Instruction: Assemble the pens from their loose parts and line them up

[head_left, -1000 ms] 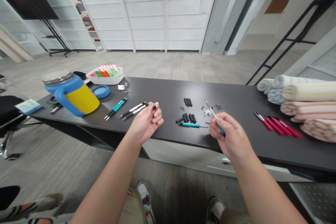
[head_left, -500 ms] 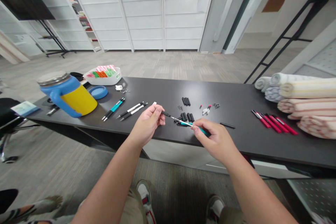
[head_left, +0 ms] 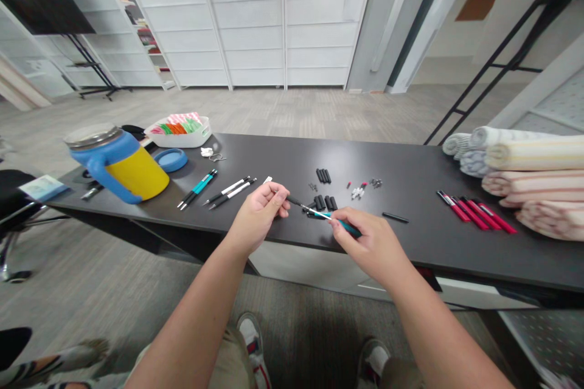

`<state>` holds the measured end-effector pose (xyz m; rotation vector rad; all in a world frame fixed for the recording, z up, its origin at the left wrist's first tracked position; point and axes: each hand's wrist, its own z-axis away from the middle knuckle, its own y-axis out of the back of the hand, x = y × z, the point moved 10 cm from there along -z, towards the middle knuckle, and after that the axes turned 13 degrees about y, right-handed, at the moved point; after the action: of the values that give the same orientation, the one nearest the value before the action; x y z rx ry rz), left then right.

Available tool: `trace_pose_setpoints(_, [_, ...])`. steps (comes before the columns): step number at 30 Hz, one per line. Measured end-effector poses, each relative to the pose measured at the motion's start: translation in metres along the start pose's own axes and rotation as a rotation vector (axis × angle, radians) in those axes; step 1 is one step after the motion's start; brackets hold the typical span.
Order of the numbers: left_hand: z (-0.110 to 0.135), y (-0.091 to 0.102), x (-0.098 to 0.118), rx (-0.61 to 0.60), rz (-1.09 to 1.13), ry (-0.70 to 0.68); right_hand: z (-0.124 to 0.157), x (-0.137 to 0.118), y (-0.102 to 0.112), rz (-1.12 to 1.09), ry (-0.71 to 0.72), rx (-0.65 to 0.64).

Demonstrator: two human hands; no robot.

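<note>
Between finger and thumb, my left hand [head_left: 261, 214] pinches a black rubbery pen grip [head_left: 294, 200]. My right hand [head_left: 365, 236] is closed on a teal pen barrel [head_left: 350, 228], from which a thin white and silver inner tube [head_left: 319, 213] points left. The tube's tip meets the end of the grip; how far inside it reaches I cannot tell. Just beyond my hands lie black grips [head_left: 326, 202] and another teal barrel [head_left: 316, 215], partly hidden. Farther back are more black grips [head_left: 323, 175], small metal pieces [head_left: 376, 183] and little white parts [head_left: 359, 191].
Teal pens [head_left: 198, 189] and white-and-black pens [head_left: 229, 192] lie to the left, near a blue-yellow mug [head_left: 137, 164] and a white basket [head_left: 201, 135]. At right are red pens [head_left: 477, 213], a black stick [head_left: 395, 217] and rolled towels [head_left: 533, 185] on the dark table [head_left: 274, 155].
My right hand has shifted slightly left with the teal barrel. The black grip and the inner tube have come closer, now meeting end to end.
</note>
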<state>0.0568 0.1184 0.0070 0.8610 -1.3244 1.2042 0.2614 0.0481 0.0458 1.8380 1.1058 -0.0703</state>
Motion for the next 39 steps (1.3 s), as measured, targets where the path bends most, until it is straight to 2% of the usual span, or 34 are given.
trace_pose_setpoints(8, [0.003, -0.003, 0.004, -0.003, -0.124, 0.002, 0.000, -0.003, -0.001, 0.048, 0.035, 0.005])
trace_pose_setpoints(13, [0.009, -0.019, 0.005, -0.114, -0.263, 0.022, 0.000, -0.005, -0.005, 0.074, 0.053, -0.023])
trace_pose_setpoints(19, [0.011, -0.030, -0.011, -0.238, -0.332, 0.089, 0.004, -0.007, -0.013, 0.021, 0.108, -0.046])
trace_pose_setpoints(26, [0.013, -0.033, -0.010, -0.244, -0.420, 0.039, 0.010, 0.013, -0.012, -0.028, -0.081, 0.002])
trace_pose_setpoints(31, [0.013, -0.032, -0.010, -0.239, -0.421, 0.035, 0.008, 0.010, -0.013, 0.033, -0.069, -0.021])
trace_pose_setpoints(39, [0.012, -0.029, -0.009, -0.180, -0.439, 0.024, 0.002, 0.000, -0.012, 0.044, 0.026, -0.058])
